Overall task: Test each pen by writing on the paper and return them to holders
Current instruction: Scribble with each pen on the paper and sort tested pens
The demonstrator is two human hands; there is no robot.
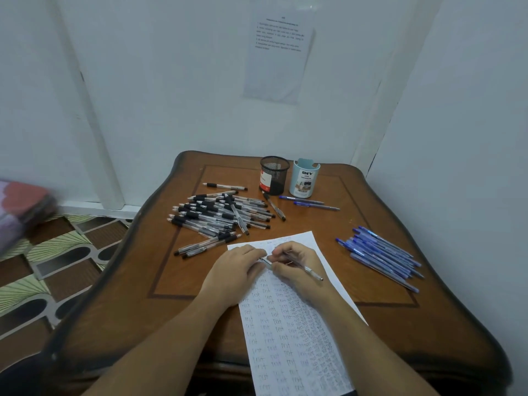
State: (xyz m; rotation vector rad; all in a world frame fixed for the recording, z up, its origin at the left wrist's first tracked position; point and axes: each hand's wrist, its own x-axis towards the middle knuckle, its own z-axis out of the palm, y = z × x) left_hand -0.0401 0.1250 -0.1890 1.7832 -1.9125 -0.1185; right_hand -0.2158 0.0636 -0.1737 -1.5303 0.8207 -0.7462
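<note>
Likely home room corner, plain white painted walls (171, 81), glossy brown wooden table with scalloped edge (128, 281), green-and-brown patterned floor covering (57, 252), printed white sheet (278, 58) on wall.

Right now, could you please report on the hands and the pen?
Left hand, right hand both on one pen. Pen over the paper. Loose pens before the holders.

Glossy wooden table (120, 284), matt paper (285, 332), black mesh holder (274, 174), clear plastic pens (220, 214)
</note>
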